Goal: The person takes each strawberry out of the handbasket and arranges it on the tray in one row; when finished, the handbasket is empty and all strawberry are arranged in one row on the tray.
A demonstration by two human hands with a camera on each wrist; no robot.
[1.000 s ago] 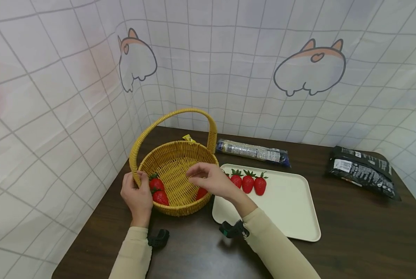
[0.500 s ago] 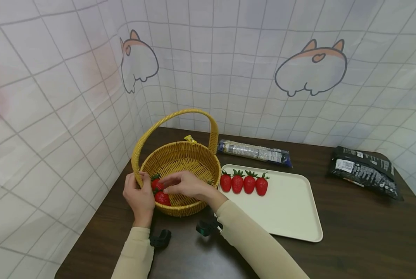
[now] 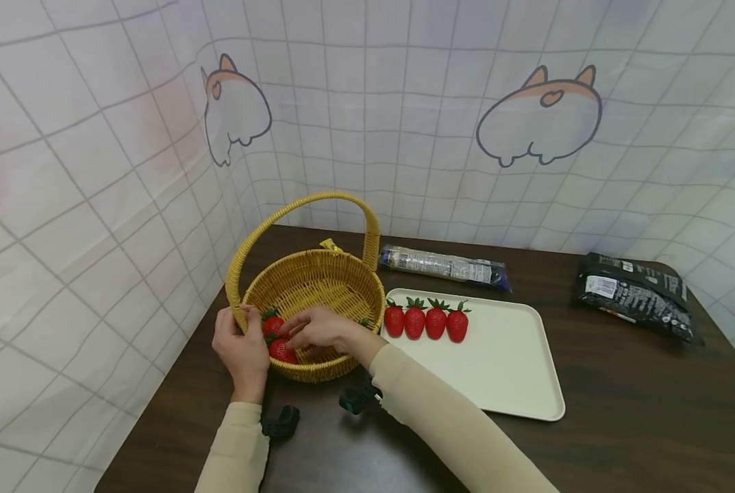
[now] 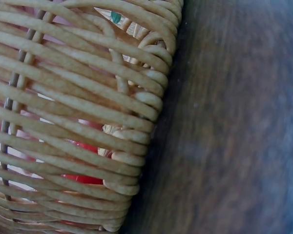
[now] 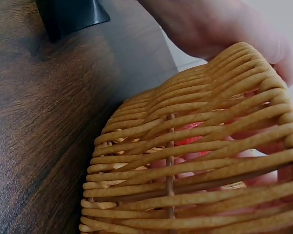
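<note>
In the head view a yellow wicker basket (image 3: 308, 373) stands at the left, its tall handle (image 3: 318, 197) arching over it. The left hand (image 3: 244, 352) grips the handle's lower left end at the rim. Inside the basket, at its left side, lie red strawberries (image 3: 282, 351). The right hand (image 3: 320, 329) reaches in over the rim, its bent fingertips at these strawberries; whether it pinches one cannot be told. Both wrist views show mostly the woven wall (image 4: 78, 107), (image 5: 195, 170), with red showing through the gaps.
Right of the basket lies a cream tray (image 3: 503, 370) with a row of several strawberries (image 3: 435, 320) at its upper left. Behind it is a long clear-and-blue packet (image 3: 444, 265). A black bag (image 3: 638, 298) lies at the far right. Patterned cloth hangs behind and at the left.
The right hand has moved left across the basket, from its right side to the strawberries at the left, and its fingers are lower. The left hand keeps its hold on the handle.
</note>
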